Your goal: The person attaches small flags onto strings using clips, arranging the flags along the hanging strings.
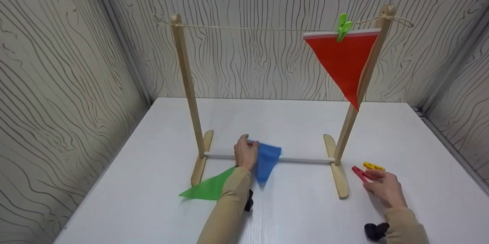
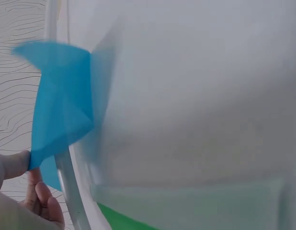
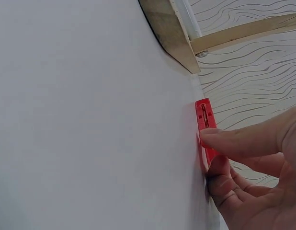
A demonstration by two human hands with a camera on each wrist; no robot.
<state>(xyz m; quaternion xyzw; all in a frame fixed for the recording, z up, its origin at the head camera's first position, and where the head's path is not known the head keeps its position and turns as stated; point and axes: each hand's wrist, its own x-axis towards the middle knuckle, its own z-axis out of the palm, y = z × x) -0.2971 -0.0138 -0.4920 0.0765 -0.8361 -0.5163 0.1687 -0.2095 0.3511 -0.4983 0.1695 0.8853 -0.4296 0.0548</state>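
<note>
My left hand pinches a blue triangular flag by its top corner, over the white crossbar of a wooden stand. In the left wrist view the blue flag hangs bent from thumb and fingertips. Off to the right, my right hand holds a red clothespin between thumb and fingers; the right wrist view shows the red clothespin close against the white tabletop. A yellow clothespin lies just beyond those fingers. Partly under the left sleeve lies a green flag.
The stand's left post and right post carry a string between their tops. From its right end hangs a red flag, clipped by a green clothespin. Patterned panels enclose the white table.
</note>
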